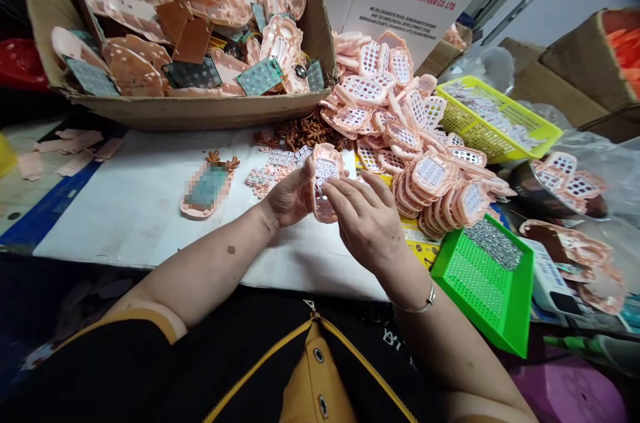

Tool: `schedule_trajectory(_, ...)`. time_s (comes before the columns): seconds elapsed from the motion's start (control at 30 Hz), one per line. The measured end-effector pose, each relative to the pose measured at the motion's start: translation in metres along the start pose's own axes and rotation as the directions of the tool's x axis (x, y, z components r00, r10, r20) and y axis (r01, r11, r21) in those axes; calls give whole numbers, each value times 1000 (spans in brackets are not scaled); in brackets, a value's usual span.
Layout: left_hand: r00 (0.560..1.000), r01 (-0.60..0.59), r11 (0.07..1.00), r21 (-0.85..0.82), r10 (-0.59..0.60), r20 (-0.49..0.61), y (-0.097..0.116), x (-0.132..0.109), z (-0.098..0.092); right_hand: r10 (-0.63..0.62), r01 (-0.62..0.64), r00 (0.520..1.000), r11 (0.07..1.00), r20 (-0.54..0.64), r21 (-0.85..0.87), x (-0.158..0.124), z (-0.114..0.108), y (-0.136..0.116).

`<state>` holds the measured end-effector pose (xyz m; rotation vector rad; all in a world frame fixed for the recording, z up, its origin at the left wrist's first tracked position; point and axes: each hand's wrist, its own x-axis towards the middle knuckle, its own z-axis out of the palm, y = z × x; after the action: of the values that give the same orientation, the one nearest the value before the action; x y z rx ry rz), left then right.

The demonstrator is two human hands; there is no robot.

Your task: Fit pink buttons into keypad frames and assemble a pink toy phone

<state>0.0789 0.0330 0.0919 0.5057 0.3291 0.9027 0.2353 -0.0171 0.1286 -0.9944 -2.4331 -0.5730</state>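
Note:
A pink plastic shell (323, 211) with a white keypad piece (327, 169) in its face stands tilted up between my hands. My left hand (293, 199) grips it by the left side, thumb along the edge. The fingers of my right hand (367, 216) are bent over its front and right side, fingertips touching the keypad area; the right thumb is hidden. On the white table surface to the left lies another pink shell (200, 211) with a blurred greenish panel and brown antler-shaped parts (223, 161). Small white and pink keypad pieces (273, 176) are spread just beyond my left hand.
A cardboard box (200, 113) of shells and circuit boards stands behind. Pink shells (370, 89) are heaped at back right, with stacked shells (425, 176) nearer. A yellow basket (543, 136) and a green tray (485, 303) holding small metal pieces (493, 243) stand right.

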Motion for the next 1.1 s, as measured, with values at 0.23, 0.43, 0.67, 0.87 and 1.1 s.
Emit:
schedule_trajectory(0.23,998,-45,994,-100,48,32,1,0,3,61,-55,997,992,-52,118,-4,3,0)
schedule_trajectory(0.43,1000,-31,990,-141,31,-2,3,-2,7,51,-58,997,991,59,119,-13,18,-17)
schedule_trajectory(0.67,990,-118,991,-64,113,-79,5,-1,7,253,-209,924,962,-286,177,-32,21,-25)
schedule_trajectory(0.87,996,-80,997,-9,80,-39,2,-4,10,294,-248,913,950,-281,188,-36,18,-24)
schedule_trajectory(1.1,995,-92,995,-30,90,-43,0,-3,12,302,-267,925,949,-233,170,-30,16,-24)
